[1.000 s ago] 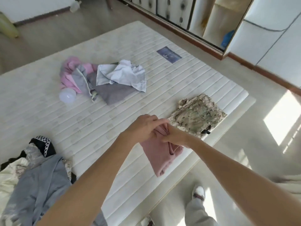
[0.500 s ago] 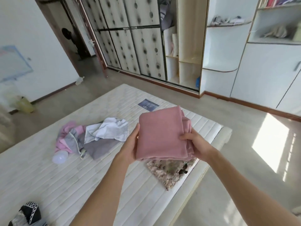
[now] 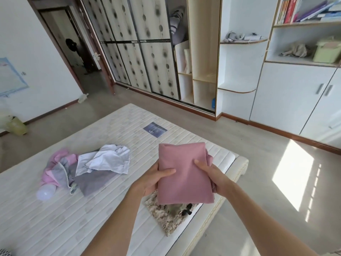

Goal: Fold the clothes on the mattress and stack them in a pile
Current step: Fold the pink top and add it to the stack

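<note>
Pink cloth, folded into a thick flat rectangle [image 3: 182, 170], is held up in the air above the near right corner of the mattress [image 3: 55, 215]. The left hand [image 3: 153, 179] grips its left edge, thumb lying across the front face and the fingers hidden behind. The right hand [image 3: 212, 175] grips the right edge the same way, thumb on the front, fingers tucked behind where some loose layers bunch out. Both hands grasp the cloth; neither is free.

Directly under the pink cloth, on the mattress by its near right edge, lies a folded camouflage garment [image 3: 169, 213], flat, with a small black clip or strap showing on its top. It is partly hidden by the held cloth, and the two are apart.

Toward the left part of the mattress sits an unfolded heap: a white garment [image 3: 108, 159] crumpled on top of a grey one [image 3: 94, 180], with a pink and grey piece [image 3: 57, 167] touching them on the left. A pale round bulb-like object [image 3: 45, 193] rests just beside that heap, at its near left side. A dark blue label [image 3: 155, 129] is sewn on the mattress top toward its far edge, beyond the held cloth.
</note>
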